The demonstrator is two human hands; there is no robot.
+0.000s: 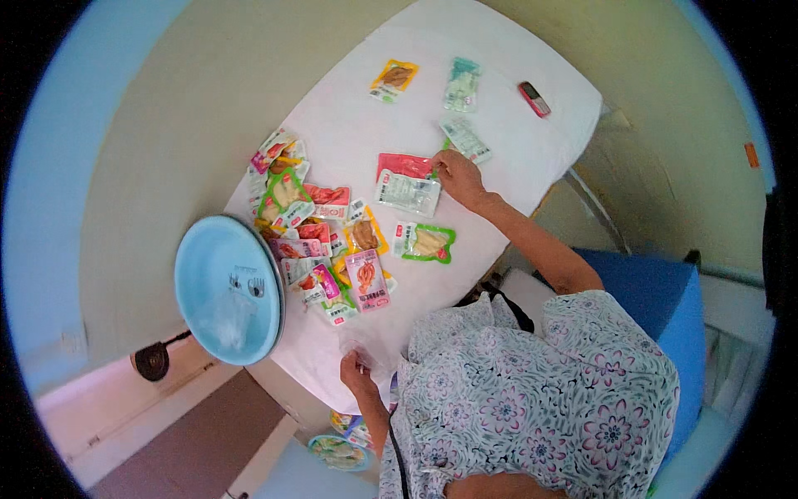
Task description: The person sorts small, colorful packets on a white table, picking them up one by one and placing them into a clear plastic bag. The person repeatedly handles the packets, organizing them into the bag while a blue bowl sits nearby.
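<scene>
A crumpled piece of clear plastic film (358, 350) is pinched in my left hand (358, 372), low over the table's near left side. My right hand (459, 176) reaches across the table, its fingertips at the right edge of a red food packet (405, 164). Whether they grip it is unclear. Overlapping that packet is a silver-white one (408, 193). Closer to my body lies a green-edged packet (427, 242); a whitish packet (466, 140) rests just beyond my right hand. Between my hands and the basin spreads a loose pile of colourful sealed packets (324, 240).
A light blue basin (187, 287) holding clear plastic stands at the white-covered table's (336, 125) left edge. Farther back lie a yellow packet (394, 80), a teal packet (462, 84) and a red keypad phone (534, 100). Below the table is a small bowl (340, 453).
</scene>
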